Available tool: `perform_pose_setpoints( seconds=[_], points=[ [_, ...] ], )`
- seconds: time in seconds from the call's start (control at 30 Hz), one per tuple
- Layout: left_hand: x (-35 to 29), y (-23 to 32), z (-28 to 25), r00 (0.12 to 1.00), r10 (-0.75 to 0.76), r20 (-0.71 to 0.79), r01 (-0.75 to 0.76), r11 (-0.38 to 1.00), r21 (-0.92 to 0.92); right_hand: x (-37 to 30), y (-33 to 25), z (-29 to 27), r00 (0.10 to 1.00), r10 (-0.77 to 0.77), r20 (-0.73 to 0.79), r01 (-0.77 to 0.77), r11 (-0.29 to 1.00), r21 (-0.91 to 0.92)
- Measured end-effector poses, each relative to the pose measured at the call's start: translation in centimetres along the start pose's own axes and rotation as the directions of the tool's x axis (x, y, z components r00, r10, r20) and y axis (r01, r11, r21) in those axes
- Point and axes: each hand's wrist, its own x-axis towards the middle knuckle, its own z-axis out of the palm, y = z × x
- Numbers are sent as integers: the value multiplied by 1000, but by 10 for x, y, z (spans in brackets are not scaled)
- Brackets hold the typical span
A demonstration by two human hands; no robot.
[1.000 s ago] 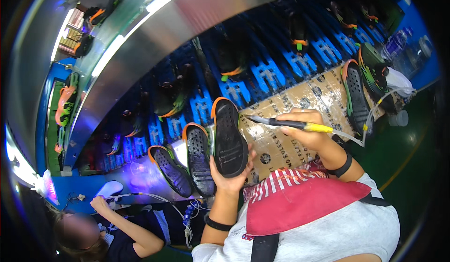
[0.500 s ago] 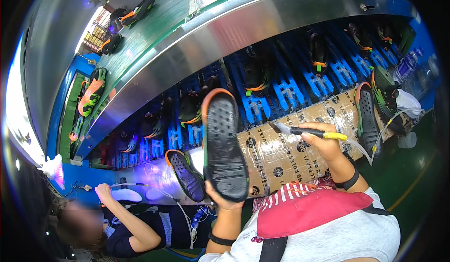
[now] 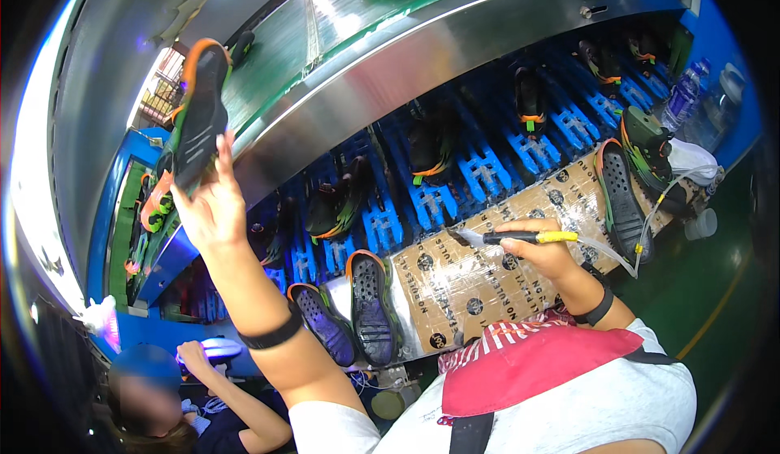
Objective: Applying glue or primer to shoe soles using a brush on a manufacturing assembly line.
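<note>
At the upper left my outstretched left hand (image 3: 215,202) has its thumb and fingers on either side of the heel of a shoe sole (image 3: 203,117). That sole is black with an orange and green rim, held up beside the raised belt. My right hand (image 3: 540,251) is closed round a brush (image 3: 512,238) with a black and yellow handle and a thin clear tube at its end. Its bristles hang over brown cardboard (image 3: 487,279). Two more soles, a left one (image 3: 325,324) and a right one (image 3: 374,312), lie side by side left of the cardboard.
A raised green belt (image 3: 276,88) with a metal side (image 3: 382,80) runs across the back. Below it, black shoes sit on blue racks (image 3: 487,173). Another sole (image 3: 626,202), a shoe (image 3: 646,149) and a bottle (image 3: 682,100) are at right. A co-worker's hand (image 3: 193,356) is lower left.
My left hand has swung up and left from the bench to the belt with a sole. My right hand still holds the brush. The whole view has shifted slightly.
</note>
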Motion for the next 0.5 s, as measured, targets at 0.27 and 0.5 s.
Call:
perform_pose_setpoints(
  seconds=[0.27,0.5],
  points=[
    [-14,-7,15,960,24,-278,27,984,178,-2,3,-14,996,77,-36,-77,997,17],
    [-19,27,11,755,630,-184,69,203,977,3,7,-18,996,78,-44,-78,997,-3]
  ],
)
